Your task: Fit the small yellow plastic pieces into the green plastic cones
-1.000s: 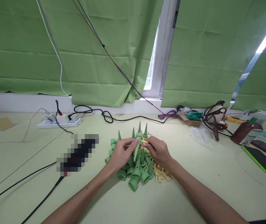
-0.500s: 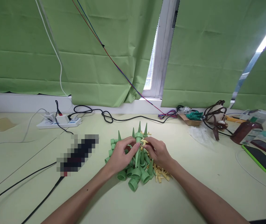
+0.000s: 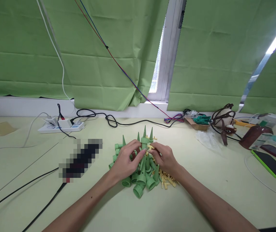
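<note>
Thumb and fingers of the left hand [image 3: 128, 158] close round a green spike [image 3: 144, 141], collar up and tapered end down, held over the middle of the heap on the worktop [image 3: 147, 214]. Right hand [image 3: 165, 156] has a fingertip grip on a small yellow fitting [image 3: 150, 147], just beside the spike's upper body; whether the two touch is too small to tell. Main risk, as I judge it: the fitting is slight and pinched by little of its length, so a push off-axis could twist it out of the fingers. It would likely drop among the loose yellow pieces [image 3: 167, 180] and be hard to pick out. Too much force could mar or snap its thin stem; a slack left grip could let the round spike turn under the push. Knuckles close above the pile of green spikes [image 3: 141, 178] might also knock one loose, since they lie at all angles and their round collars could roll. Materials: green parts look like moulded matt plastic, long cones ending in wide hollow collars, some with small holes in the side. Yellow parts look like smooth, pale plastic, branched and stubby, heaped to the right of the cones. Worktop pale, apparently smooth. Clear plastic bag [image 3: 209, 141] farther right, thin and crumpled.
</note>
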Motion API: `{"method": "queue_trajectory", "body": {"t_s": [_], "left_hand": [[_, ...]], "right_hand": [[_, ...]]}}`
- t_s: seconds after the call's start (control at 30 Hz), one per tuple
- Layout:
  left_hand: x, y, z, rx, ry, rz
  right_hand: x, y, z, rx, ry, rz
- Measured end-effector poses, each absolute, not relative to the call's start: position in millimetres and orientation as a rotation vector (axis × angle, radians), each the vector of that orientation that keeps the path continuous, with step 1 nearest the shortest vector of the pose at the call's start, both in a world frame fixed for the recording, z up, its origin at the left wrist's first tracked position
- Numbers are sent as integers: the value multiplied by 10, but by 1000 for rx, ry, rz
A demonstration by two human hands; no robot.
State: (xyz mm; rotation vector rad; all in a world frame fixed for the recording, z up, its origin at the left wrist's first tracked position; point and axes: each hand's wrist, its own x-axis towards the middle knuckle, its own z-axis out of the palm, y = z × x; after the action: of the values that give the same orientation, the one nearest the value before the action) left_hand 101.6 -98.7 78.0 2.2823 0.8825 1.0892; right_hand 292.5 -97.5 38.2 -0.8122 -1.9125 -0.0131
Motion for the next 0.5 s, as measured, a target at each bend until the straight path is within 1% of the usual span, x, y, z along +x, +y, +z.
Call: {"method": "queue_trajectory", "body": {"t_s": [0.5], "left_hand": [[995, -971, 757, 2275, 838, 1153]], "right_hand": [[2925, -974, 397, -797, -1901, 5]]}}
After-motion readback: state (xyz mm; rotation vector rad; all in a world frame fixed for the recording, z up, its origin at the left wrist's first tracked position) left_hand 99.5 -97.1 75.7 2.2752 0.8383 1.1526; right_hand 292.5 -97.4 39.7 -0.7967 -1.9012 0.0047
